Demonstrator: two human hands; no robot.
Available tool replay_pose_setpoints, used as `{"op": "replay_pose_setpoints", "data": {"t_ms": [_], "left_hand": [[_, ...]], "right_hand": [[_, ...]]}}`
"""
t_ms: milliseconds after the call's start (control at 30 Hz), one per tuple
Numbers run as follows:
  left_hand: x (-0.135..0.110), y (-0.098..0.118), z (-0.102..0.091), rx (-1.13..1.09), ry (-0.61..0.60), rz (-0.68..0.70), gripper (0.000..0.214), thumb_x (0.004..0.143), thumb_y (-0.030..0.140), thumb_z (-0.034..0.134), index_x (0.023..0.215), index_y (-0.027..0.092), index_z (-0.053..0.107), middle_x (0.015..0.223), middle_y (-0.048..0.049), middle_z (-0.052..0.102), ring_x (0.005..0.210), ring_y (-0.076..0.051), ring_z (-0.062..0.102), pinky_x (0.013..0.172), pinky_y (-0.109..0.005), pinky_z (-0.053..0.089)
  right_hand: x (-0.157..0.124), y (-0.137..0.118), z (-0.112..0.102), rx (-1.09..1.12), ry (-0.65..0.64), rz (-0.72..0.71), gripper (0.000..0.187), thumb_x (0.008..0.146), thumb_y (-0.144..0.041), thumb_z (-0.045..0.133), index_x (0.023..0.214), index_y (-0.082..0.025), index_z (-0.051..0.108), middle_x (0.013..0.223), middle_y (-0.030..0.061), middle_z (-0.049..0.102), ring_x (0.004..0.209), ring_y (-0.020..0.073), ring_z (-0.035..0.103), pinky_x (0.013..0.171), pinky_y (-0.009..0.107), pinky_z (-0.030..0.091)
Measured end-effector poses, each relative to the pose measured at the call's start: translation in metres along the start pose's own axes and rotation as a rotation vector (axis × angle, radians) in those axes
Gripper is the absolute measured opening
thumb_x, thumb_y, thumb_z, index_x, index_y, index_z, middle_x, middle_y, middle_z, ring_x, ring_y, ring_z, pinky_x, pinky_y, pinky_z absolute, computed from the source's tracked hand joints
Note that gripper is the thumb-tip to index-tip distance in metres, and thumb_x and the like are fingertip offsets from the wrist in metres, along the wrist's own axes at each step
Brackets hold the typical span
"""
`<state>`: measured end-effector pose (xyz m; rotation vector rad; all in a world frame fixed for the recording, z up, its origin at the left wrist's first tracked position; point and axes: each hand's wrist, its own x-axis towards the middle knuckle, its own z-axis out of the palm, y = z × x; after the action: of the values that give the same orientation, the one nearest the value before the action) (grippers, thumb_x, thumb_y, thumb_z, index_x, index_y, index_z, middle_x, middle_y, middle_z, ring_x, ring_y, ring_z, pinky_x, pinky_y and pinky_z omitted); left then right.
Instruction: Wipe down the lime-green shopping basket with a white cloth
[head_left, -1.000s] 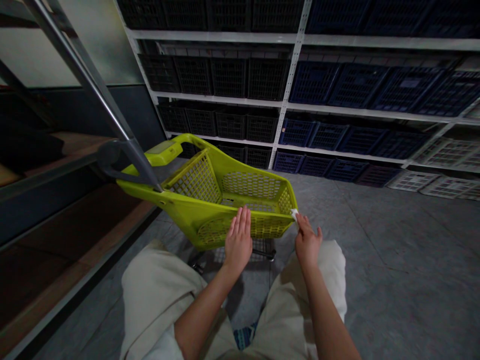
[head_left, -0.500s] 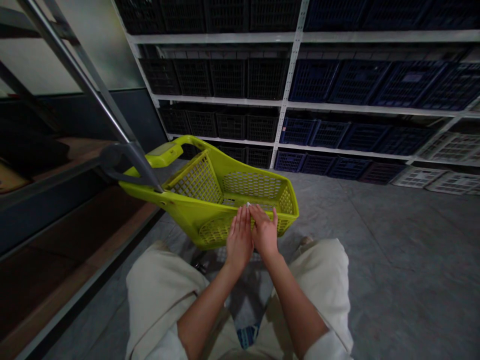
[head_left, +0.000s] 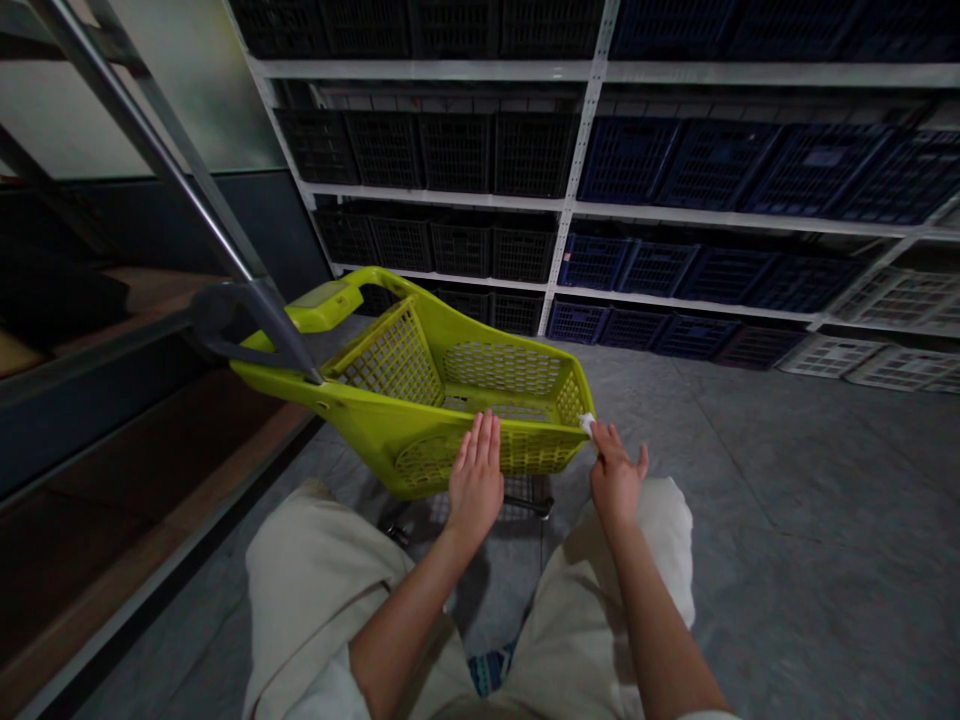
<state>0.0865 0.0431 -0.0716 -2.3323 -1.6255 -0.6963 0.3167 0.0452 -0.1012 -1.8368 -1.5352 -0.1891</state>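
Observation:
A lime-green plastic shopping cart [head_left: 360, 425] with perforated walls stands in front of my knees, its basket open at the top. My left hand [head_left: 478, 470] lies flat against the near wall, fingers straight and together, tips at the rim. At the basket's right-hand corner, my right hand [head_left: 616, 475] presses a small crumpled white cloth [head_left: 587, 424] onto the rim with its fingertips. Only a little of the cloth shows, so it could be a tissue. The little finger of that hand sticks out to the side.
White metal shelving [head_left: 577, 150] behind the cart bears rows of black crates [head_left: 457, 150] and blue crates [head_left: 630, 160]. White crates [head_left: 829, 355] sit low at the right. A metal pole [head_left: 165, 160] slants down to the cart's grey handle [head_left: 277, 325]. Shelves with wooden boards [head_left: 135, 480] run along the left.
My right hand has slid right along the near rim with the white cloth, from beside my left hand to the corner. My left hand has stayed nearly in place.

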Motion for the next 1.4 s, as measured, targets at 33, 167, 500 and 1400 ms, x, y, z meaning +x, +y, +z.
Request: {"op": "replay_pose_setpoints", "data": {"t_ms": [33, 167, 500, 1400], "left_hand": [[0.0, 0.001, 0.0, -0.001, 0.002, -0.004, 0.086, 0.084, 0.006, 0.042, 0.157, 0.008, -0.003, 0.165, -0.0128, 0.014, 0.153, -0.024, 0.012, 0.123, -0.042, 0.024], [0.0, 0.004, 0.001, -0.007, 0.022, -0.027, 0.085, 0.084, 0.005, 0.04, 0.157, 0.008, -0.004, 0.165, -0.0138, 0.015, 0.153, -0.024, 0.011, 0.122, -0.043, 0.026], [0.001, 0.003, 0.01, 0.065, -0.004, -0.037, 0.076, 0.089, 0.011, 0.041, 0.157, 0.006, 0.007, 0.163, -0.0152, 0.021, 0.153, -0.025, 0.011, 0.122, -0.044, 0.026], [-0.001, 0.0, 0.009, 0.048, 0.007, -0.034, 0.075, 0.088, 0.01, 0.04, 0.157, 0.008, 0.011, 0.163, -0.0127, 0.024, 0.152, -0.023, 0.015, 0.122, -0.042, 0.028]], "right_hand": [[0.0, -0.005, 0.001, -0.007, 0.012, 0.022, 0.06, 0.081, -0.004, 0.035, 0.132, -0.023, 0.059, 0.135, 0.0077, 0.064, 0.134, 0.0217, 0.052, 0.119, 0.059, 0.012], [-0.002, -0.05, 0.006, 0.021, 0.023, 0.007, 0.062, 0.08, -0.003, 0.037, 0.136, -0.021, 0.057, 0.135, 0.0102, 0.063, 0.133, 0.0226, 0.054, 0.12, 0.059, 0.007], [-0.003, -0.142, 0.017, 0.208, -0.144, -0.266, 0.054, 0.086, -0.004, 0.04, 0.133, -0.023, 0.058, 0.137, 0.0069, 0.062, 0.134, 0.0189, 0.052, 0.123, 0.051, 0.002], [-0.005, -0.144, 0.02, 0.223, -0.146, -0.213, 0.058, 0.082, -0.002, 0.038, 0.132, -0.022, 0.06, 0.138, 0.0058, 0.062, 0.135, 0.0184, 0.051, 0.122, 0.051, -0.001]]}}
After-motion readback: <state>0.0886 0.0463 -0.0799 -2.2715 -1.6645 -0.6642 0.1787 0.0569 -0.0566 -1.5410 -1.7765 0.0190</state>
